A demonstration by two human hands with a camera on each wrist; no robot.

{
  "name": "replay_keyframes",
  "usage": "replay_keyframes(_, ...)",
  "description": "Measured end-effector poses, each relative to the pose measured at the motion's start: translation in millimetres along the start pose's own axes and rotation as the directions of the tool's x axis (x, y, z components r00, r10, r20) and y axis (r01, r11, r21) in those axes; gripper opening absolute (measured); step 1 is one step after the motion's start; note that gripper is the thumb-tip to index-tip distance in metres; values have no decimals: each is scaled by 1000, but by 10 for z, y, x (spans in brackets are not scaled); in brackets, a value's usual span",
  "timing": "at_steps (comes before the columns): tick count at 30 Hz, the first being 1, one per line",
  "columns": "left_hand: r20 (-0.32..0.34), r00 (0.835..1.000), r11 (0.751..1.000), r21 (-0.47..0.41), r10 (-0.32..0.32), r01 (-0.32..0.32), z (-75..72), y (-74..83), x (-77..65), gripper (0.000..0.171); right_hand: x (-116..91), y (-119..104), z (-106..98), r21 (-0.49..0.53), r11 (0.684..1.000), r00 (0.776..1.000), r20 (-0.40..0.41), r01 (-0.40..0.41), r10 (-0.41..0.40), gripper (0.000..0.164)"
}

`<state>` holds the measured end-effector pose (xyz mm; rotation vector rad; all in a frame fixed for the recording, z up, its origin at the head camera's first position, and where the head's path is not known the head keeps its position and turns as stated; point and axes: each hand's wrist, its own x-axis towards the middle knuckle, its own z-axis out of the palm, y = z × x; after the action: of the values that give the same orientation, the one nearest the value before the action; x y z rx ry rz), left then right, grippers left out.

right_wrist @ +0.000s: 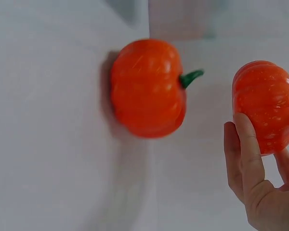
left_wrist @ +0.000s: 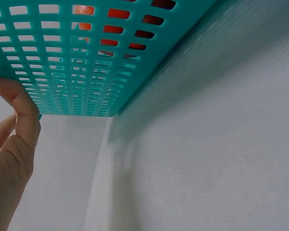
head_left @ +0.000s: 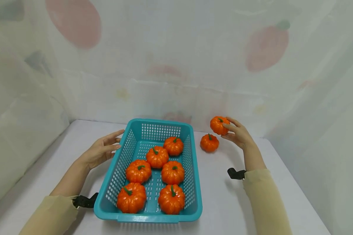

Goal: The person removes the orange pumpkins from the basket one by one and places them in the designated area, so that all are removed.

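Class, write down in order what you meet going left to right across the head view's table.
Left hand, teal basket holding six orange pumpkins, lone pumpkin on the table, right hand holding another pumpkin.

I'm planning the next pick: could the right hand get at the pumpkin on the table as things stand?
Probably not yet: the right hand holds another pumpkin. Otherwise the way looks free; the table pumpkin sits close by, outside the basket.

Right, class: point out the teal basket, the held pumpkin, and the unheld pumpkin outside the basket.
Teal basket (head_left: 148, 218), head view: middle of the near rim.
Held pumpkin (right_wrist: 264, 103), right wrist view: its ribbed side.
Unheld pumpkin (right_wrist: 147, 89), right wrist view: middle of its ribbed body.
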<state>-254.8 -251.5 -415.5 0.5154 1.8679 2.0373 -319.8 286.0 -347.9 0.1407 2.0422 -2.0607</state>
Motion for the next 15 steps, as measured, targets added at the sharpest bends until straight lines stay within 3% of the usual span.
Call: replay_keyframes(15, -8, 1000, 1000, 24, 2, -1, 6, 6, 12, 67, -108, 423, -480, 24, 990, 983, -123, -137, 139, 75)
